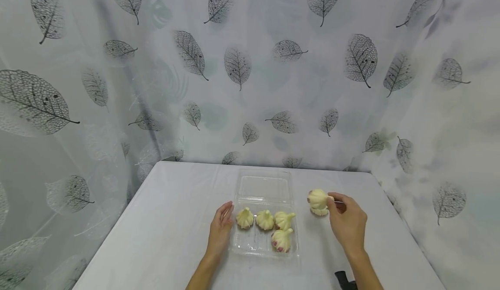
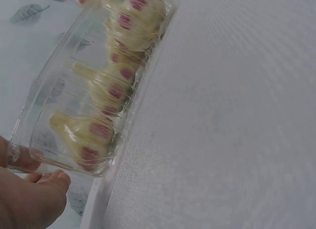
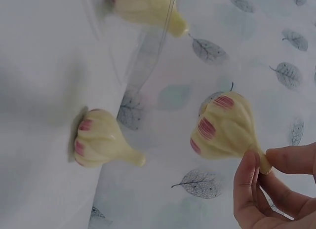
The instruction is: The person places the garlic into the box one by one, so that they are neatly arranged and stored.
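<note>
My right hand (image 1: 349,222) pinches a garlic bulb (image 3: 224,125) by its stem between thumb and fingers, raised off the table. Another garlic bulb (image 3: 106,140) stands on the table just below it, partly covered by the held one in the head view. A clear plastic clamshell box (image 1: 254,250) lies with its lid (image 1: 263,188) folded back. Inside its base are several garlic bulbs, among them one at the left (image 1: 245,218) and one at the front right (image 1: 281,240). My left hand (image 1: 221,227) rests against the box's left side, fingers extended along the wall.
White cloth covers the table (image 1: 168,229). A black object (image 1: 343,280) shows at the near edge beside my right forearm. Curtains with a leaf print (image 1: 265,86) hang behind the table and along both sides.
</note>
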A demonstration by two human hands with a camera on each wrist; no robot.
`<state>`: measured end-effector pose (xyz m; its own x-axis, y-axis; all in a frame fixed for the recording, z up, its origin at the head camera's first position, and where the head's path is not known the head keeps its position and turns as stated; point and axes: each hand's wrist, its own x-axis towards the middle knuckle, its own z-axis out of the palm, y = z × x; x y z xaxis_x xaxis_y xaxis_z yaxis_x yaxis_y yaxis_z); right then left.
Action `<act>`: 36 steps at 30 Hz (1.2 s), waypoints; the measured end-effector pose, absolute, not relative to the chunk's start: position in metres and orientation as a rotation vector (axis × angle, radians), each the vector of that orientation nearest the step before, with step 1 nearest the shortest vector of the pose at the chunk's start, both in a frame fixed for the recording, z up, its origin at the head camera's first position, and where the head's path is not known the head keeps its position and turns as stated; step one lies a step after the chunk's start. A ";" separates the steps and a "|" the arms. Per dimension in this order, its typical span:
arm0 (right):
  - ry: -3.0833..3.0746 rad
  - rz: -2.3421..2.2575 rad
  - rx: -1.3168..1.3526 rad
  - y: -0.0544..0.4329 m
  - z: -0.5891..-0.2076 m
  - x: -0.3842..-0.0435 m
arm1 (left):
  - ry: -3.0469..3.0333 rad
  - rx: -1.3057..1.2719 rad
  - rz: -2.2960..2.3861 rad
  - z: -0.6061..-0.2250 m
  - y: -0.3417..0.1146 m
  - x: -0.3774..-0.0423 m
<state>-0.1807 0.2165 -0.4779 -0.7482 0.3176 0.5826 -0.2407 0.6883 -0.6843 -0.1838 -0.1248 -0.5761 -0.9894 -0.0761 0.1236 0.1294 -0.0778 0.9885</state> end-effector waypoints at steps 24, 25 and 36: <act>-2.210 1.056 0.122 0.185 -0.468 -0.160 | -2.034 -0.042 -2.232 -0.577 -0.124 -0.184; -2.211 1.067 0.130 0.184 -0.467 -0.160 | -2.032 -0.043 -2.235 -0.577 -0.124 -0.184; -2.244 1.131 0.253 0.168 -0.466 -0.154 | -2.030 -0.036 -2.241 -0.576 -0.125 -0.184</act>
